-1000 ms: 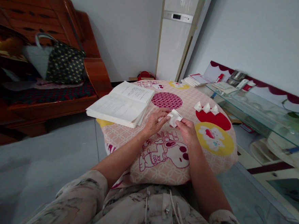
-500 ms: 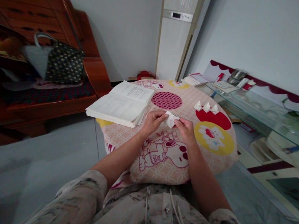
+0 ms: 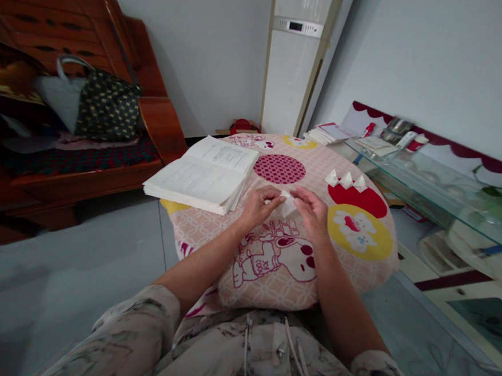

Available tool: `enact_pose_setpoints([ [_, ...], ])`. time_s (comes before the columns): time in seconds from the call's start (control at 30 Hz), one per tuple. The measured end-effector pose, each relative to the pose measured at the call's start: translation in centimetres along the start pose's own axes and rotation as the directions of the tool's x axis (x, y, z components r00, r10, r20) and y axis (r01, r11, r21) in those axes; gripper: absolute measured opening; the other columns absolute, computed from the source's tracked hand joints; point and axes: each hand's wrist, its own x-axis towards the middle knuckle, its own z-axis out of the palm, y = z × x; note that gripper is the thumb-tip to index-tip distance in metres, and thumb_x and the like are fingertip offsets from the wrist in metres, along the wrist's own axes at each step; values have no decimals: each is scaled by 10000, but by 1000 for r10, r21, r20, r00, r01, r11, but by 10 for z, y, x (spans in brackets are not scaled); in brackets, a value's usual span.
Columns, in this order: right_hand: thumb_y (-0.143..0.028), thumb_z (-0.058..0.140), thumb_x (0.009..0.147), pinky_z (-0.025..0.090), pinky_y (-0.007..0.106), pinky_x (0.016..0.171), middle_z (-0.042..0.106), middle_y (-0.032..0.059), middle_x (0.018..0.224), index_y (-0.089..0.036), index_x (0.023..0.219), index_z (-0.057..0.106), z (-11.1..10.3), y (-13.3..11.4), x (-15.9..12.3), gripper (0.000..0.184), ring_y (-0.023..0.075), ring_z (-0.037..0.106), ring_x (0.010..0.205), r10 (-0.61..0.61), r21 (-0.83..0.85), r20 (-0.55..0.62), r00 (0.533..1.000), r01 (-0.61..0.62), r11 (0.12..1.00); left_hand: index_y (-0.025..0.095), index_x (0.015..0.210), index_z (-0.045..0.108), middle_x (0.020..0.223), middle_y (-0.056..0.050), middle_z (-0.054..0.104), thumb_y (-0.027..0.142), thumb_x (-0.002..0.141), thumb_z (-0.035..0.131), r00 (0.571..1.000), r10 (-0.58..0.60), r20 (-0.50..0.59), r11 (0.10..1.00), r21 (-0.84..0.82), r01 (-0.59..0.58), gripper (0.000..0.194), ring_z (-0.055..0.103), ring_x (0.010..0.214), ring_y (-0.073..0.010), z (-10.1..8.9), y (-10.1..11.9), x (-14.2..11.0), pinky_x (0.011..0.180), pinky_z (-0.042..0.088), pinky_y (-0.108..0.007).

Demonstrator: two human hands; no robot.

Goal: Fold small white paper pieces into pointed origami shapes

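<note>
A small piece of folded white paper [image 3: 288, 204] is between my hands, above the middle of the patterned tablecloth. My left hand [image 3: 261, 205] pinches its left side between thumb and fingers. On its right side is my right hand [image 3: 311, 211], fingers bent and closed around the paper's edge. The fingers hide part of the folds. Three small folded white paper shapes [image 3: 347, 181] with pointed tops stand in a row to the right, on the cloth's red patch. Left of my hands lies an open thick book [image 3: 204, 173] with printed pages.
The round table [image 3: 269, 295] has a cartoon-print cloth. A glass shelf [image 3: 440, 190] with cups and small items runs along its right. Stacked booklets [image 3: 329, 133] lie at the far edge. A wooden sofa [image 3: 160, 127] with bags stands at the left.
The white paper has turned and now looks narrower at the top between my fingertips. My right hand has shifted its grip, with its fingers raised further over the paper.
</note>
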Motion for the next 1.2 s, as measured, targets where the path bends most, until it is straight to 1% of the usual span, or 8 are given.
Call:
enact_pose_setpoints([
  [0.07, -429, 771, 781, 534, 393, 959, 762, 76, 1090, -240, 1018, 753, 3, -5, 0, 304, 243, 701, 1022, -41, -16, -2, 999, 41, 999, 165, 706, 670, 777, -59, 698, 535, 957, 572, 998, 45, 34, 999, 26, -46, 457, 622, 752, -168, 1, 2, -1, 735, 462, -305],
  [0.17, -404, 783, 764, 550, 374, 889, 766, 55, 963, -230, 874, 748, 3, -8, -1, 208, 228, 703, 909, -42, -62, 22, 999, 44, 997, 167, 743, 679, 821, -72, 709, 505, 974, 555, 995, 74, 66, 996, 36, -76, 427, 639, 785, -178, 3, 4, -2, 748, 471, -311],
  [0.3, -375, 777, 752, 542, 340, 770, 749, 33, 839, -220, 817, 759, -1, -8, 0, 168, 206, 673, 790, -38, -131, 28, 999, 41, 991, 162, 707, 654, 788, -72, 683, 493, 972, 563, 993, 82, 90, 993, 72, -89, 433, 624, 759, -179, 4, 5, -3, 717, 455, -307],
  [0.47, -299, 742, 765, 514, 327, 710, 733, 27, 774, -225, 726, 766, -8, -13, 3, 88, 198, 651, 744, -139, -229, 87, 986, 156, 961, 161, 698, 640, 759, -72, 657, 459, 1000, 518, 984, 103, 147, 990, 85, -116, 442, 610, 742, -181, 3, 8, -3, 708, 443, -309],
  [0.57, -289, 731, 767, 496, 319, 666, 718, 20, 741, -228, 693, 761, -10, -15, 2, 101, 192, 634, 710, -162, -266, 88, 983, 180, 947, 157, 733, 662, 774, -70, 663, 464, 993, 536, 980, 93, 178, 992, 71, -107, 421, 610, 741, -174, 2, 9, -3, 709, 447, -305],
  [0.8, -285, 748, 742, 489, 315, 679, 719, 12, 756, -221, 697, 766, -19, -14, 1, 81, 188, 625, 719, -100, -212, 6, 995, 99, 972, 154, 886, 722, 943, -89, 711, 461, 887, 707, 974, 47, 222, 999, -17, -44, 307, 647, 855, -180, -4, 5, -3, 776, 500, -299],
  [1.07, -302, 779, 714, 441, 283, 606, 673, -13, 689, -210, 712, 772, -26, -8, 1, 92, 159, 559, 646, 13, -115, -38, 999, -18, 993, 151, 889, 701, 847, -57, 699, 480, 857, 733, 964, -27, 265, 995, -90, 52, 332, 642, 770, -159, -10, 4, -2, 718, 504, -278],
  [1.2, -295, 780, 697, 413, 271, 572, 641, -20, 654, -201, 687, 758, -26, -10, -1, 98, 144, 521, 608, 53, -92, -42, 998, -56, 994, 149, 819, 672, 814, -51, 678, 506, 853, 726, 956, -23, 292, 996, -72, 46, 363, 621, 753, -153, -12, 6, -1, 708, 483, -271],
])
